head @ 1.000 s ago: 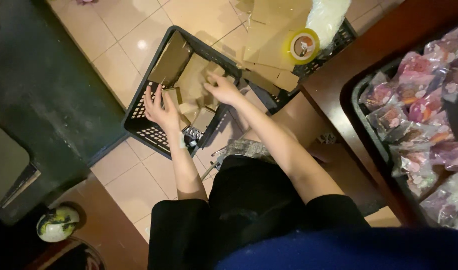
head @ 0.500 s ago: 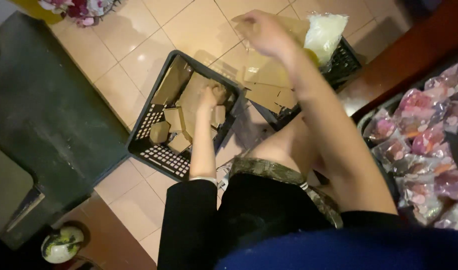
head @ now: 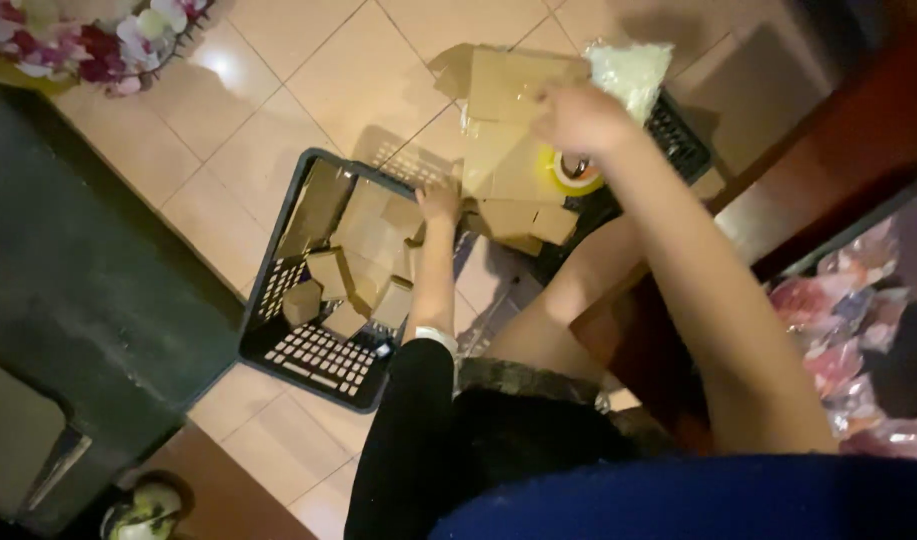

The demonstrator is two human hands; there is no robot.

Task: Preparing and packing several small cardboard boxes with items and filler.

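Observation:
A black plastic basket (head: 278,292) stands on the tiled floor with several small folded cardboard boxes (head: 350,268) in it. My left hand (head: 440,203) lies at the basket's right side on the cardboard, and its grip is hidden by blur. My right hand (head: 578,118) is stretched out over a stack of flat cardboard sheets (head: 508,110), which lies on a second black basket (head: 684,142). Just below that hand lies a yellow roll of tape (head: 576,180). Whether the right hand grips a sheet is unclear.
A clear plastic bag (head: 630,68) lies behind the cardboard stack. A dark wooden table (head: 828,150) at right holds pink wrapped packets (head: 843,345). A dark mat (head: 78,250) covers the floor at left, with flowers (head: 98,40) above it.
My right hand has left the basket of small boxes and risen to the cardboard stack at upper right. The left hand has stayed in the basket.

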